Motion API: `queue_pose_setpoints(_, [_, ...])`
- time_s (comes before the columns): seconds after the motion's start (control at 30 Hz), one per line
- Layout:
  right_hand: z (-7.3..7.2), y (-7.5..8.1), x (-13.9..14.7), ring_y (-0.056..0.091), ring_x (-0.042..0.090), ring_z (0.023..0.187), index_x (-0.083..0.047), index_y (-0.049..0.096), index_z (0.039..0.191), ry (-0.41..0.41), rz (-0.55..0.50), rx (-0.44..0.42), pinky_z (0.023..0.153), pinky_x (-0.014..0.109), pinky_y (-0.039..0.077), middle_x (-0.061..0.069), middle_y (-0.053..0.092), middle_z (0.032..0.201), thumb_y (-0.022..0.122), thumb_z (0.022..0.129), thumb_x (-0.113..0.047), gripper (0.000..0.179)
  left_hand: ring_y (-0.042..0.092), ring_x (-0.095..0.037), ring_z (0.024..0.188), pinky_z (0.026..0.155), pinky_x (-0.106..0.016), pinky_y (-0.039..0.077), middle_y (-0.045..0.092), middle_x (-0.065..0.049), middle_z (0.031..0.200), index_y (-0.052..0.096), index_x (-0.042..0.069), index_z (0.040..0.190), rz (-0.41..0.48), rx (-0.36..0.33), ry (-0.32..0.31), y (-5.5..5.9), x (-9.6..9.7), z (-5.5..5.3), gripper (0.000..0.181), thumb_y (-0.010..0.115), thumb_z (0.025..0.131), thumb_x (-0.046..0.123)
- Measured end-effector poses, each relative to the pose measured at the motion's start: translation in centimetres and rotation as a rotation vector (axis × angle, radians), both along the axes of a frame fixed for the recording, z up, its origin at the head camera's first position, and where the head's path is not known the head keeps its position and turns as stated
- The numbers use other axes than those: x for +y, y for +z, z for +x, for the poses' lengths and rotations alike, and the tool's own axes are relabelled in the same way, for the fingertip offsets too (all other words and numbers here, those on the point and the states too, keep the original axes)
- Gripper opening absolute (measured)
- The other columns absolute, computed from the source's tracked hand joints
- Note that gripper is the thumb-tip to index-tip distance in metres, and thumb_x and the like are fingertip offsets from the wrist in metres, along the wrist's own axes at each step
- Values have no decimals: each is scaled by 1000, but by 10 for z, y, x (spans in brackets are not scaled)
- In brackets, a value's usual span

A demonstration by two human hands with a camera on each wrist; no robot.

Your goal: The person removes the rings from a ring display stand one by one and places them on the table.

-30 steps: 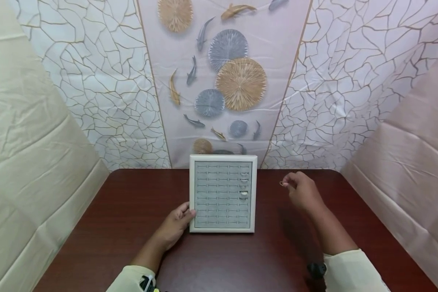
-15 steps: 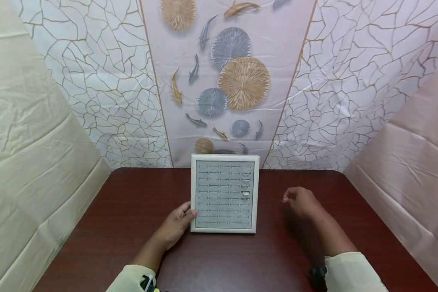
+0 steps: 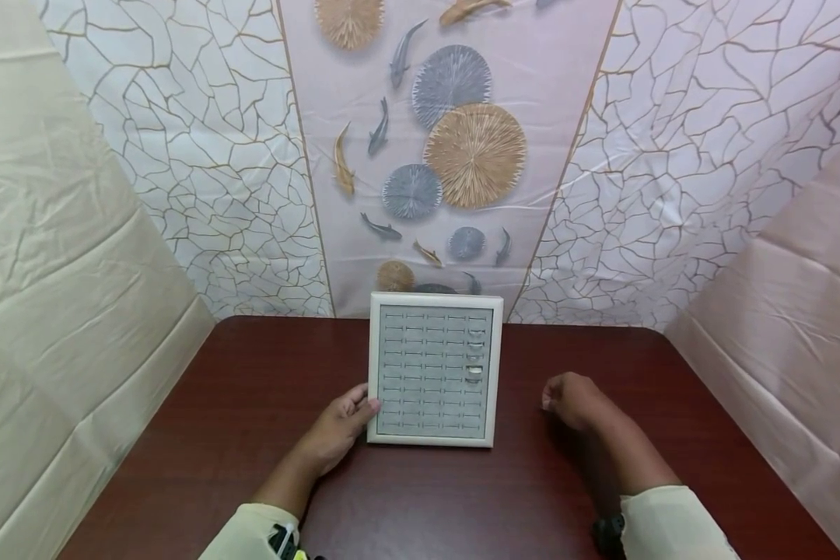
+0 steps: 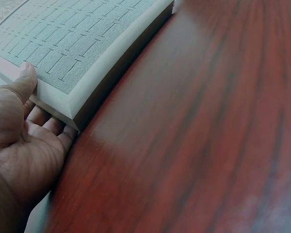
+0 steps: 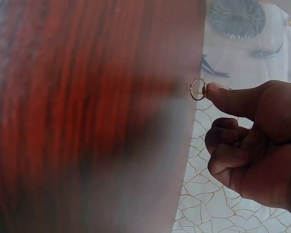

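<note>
The right hand (image 3: 572, 400) is pinching a ring (image 5: 191, 90) beside the ring tray (image 3: 430, 381).

Handling this ring seems to be the step; the next move likely calls for keeping the pinch, other fingers tucked. The left hand (image 3: 341, 426), curling around the tray's left edge, is holding it tilted up; the right is hovering lower than a second ago.

The backdrop (image 3: 472, 155) is softly and evenly lit in the head view, while a faint sheen is reflected from the tabletop (image 3: 420, 498) and a dark shadow is thrown beside the right forearm (image 3: 630, 447). In the right wrist view, the right fingers (image 5: 228, 160) are left in shade, the ring (image 5: 191, 89) is fairly crisply rendered, and the tabletop is blurred by haze.
</note>
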State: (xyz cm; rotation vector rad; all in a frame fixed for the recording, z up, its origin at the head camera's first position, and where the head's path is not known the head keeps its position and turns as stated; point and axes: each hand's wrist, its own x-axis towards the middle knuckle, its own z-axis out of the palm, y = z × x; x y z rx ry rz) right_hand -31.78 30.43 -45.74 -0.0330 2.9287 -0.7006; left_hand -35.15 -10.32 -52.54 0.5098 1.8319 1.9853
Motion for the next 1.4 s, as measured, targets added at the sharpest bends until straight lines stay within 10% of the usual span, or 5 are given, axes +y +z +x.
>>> queue_pose_setpoints(0.77, [1,5,-3,55,16,70,-9,67,74,-8,81,68,62,29,45,1,65,73,63,86,-2,14,57,-16,128,105,-25,46,54,-15,145,35,10,150,12,7,-9,3,0,2,55,54,103,29])
queue_pose_setpoints(1.2, [2,31,-13,59,17,71,-13,74,97,-99,11,311,61,31,45,6,72,86,61,98,-20,15,57,-17,127,104,-27,47,54,-15,145,35,8,150,9,7,-7,2,1,3,55,53,103,30])
queue_pose_setpoints(1.4, [3,47,-30,44,16,53,-13,72,103,-131,-3,505,53,30,36,1,52,59,63,98,-25,16,58,-17,126,104,-28,48,54,-16,145,36,8,150,17,6,-10,2,0,2,56,54,103,32])
